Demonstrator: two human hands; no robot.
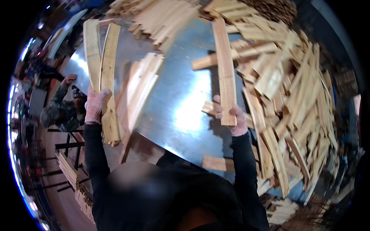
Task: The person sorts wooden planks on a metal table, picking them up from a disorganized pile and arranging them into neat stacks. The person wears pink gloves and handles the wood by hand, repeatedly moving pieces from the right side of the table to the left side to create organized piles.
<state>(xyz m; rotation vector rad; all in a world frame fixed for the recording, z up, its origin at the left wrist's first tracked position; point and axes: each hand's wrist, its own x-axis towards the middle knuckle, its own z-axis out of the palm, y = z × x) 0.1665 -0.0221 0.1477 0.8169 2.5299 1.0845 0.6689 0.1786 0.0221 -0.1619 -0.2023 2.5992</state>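
Note:
My left hand point(96, 103), in a pale pink knit glove, is closed around wooden boards. One is a board with knots point(109, 73) on the right; beside it a second board point(92, 52) leans apart at the top. My right hand point(234, 115), gloved alike, grips the near end of a single wooden board point(224, 69), its thumb on the top face. That board points away from me above the shiny metal table point(169, 104). Between my hands a row of stacked boards point(142, 82) lies at the table's left edge.
A large jumbled heap of boards point(296, 96) covers the table's right side. Neater stacked boards point(165, 19) stand at the far end. A loose board point(217, 163) lies near my right forearm. At the left, another person point(63, 106) in camouflage clothing is by the table.

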